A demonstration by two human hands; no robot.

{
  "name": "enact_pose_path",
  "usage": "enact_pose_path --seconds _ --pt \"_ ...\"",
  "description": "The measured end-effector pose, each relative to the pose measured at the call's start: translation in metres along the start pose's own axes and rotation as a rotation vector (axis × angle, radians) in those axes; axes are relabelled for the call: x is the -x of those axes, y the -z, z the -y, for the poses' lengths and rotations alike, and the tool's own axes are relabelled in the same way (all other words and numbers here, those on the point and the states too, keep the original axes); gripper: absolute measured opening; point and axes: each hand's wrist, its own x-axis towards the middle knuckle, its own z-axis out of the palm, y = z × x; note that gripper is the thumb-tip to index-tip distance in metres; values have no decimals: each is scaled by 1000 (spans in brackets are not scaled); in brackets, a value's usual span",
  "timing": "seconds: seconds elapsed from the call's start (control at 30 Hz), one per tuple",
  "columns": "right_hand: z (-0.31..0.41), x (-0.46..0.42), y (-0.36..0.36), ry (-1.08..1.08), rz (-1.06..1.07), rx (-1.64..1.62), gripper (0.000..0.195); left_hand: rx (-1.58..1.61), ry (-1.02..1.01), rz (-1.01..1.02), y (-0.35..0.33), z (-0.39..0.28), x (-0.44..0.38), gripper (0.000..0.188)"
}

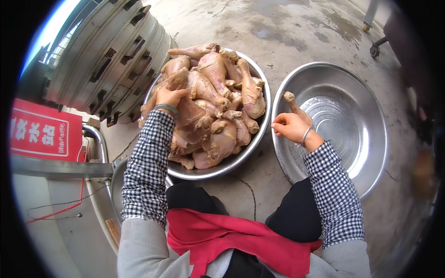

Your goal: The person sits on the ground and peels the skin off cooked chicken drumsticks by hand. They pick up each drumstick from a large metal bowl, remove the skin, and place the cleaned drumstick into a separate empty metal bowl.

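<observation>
A round metal basin [222, 174] heaped with pale poultry legs [213, 71] stands before me, left of centre. My left hand [170, 97] is shut on a poultry leg [178, 80] at the left of the heap. To the right, a second metal basin [361, 139] holds one poultry leg [299, 109] at its left side, bone end pointing up and away. My right hand [290, 127] is over this basin's left part, fingers bent together with the leg just behind them. Whether the hand touches that leg is hidden.
A stack of large metal steamer tiers [114, 62] with dark handles stands at upper left. Beside it are a red sign [48, 132] with writing, a curved metal pipe [99, 139] and a red cable [69, 207]. Another metal vessel [120, 180] sits by my left forearm. Casters [374, 50] show at upper right.
</observation>
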Motion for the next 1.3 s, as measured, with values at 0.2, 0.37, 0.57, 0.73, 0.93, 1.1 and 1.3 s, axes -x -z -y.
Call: enact_pose_path --seconds 0.2,0.37,0.57,0.73,0.93,1.1,1.3 --pt "3 -11 -26 0 91 59 25 880 273 -256 88 48 30 47" --pt "16 -16 -59 -74 140 148 25 1275 284 -500 47 52 97 29" --pt "8 -26 -123 -91 149 -118 26 1159 374 -341 11 105 123 47" --pt "38 -17 -161 89 136 -234 25 1210 382 -129 60 63 157 56" --pt "85 -25 -211 392 51 -201 18 1083 351 -130 65 75 158 56" --pt "113 -30 -238 700 -178 256 19 1113 390 -73 68 81 152 55" --pt "117 -38 -261 971 -326 444 12 1101 456 -137 67 85 146 55"
